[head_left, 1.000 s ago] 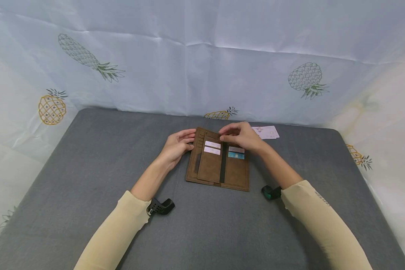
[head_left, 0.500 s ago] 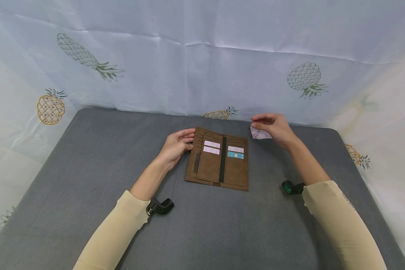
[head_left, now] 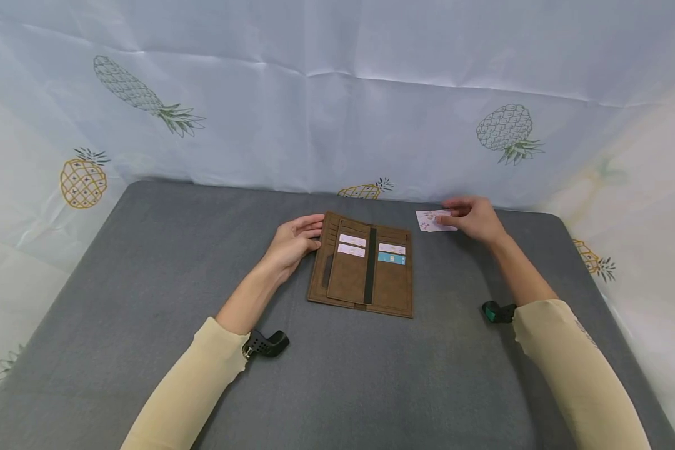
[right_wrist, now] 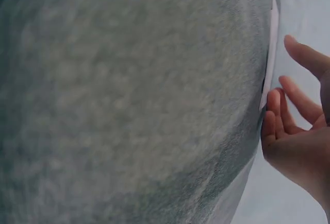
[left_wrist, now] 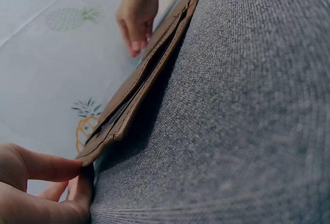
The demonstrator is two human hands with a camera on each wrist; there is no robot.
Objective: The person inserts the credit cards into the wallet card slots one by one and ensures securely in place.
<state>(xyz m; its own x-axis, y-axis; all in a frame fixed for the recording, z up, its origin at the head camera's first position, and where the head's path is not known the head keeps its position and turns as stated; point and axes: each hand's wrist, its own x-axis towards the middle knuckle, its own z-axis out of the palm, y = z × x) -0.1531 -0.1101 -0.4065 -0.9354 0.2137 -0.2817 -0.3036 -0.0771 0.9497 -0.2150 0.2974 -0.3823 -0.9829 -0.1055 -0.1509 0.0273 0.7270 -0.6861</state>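
A brown wallet (head_left: 392, 287) lies spread on the grey table. Two pinkish-white cards (head_left: 351, 250) peek from its left slots; a third sits at the right above a blue card (head_left: 391, 258). My left hand (head_left: 289, 249) pinches the wallet's left edge, thumb over it and fingers below, as the left wrist view shows. Right of the wallet is a small pile of pink-white cards (head_left: 426, 220). My right hand (head_left: 477, 220) is at the pile's right end. In the right wrist view its thumb and fingers stand apart beside the thin cards (right_wrist: 269, 59).
A pale curtain (head_left: 292, 125) with printed pineapples hangs right behind the table's far edge. Black wrist mounts (head_left: 269, 344) stick out from both sleeves low over the grey tabletop (head_left: 360, 381).
My right hand has moved from over the wallet's top to the card pile on the right, then slightly further right, uncovering more of the cards. The left hand has stayed at the wallet.
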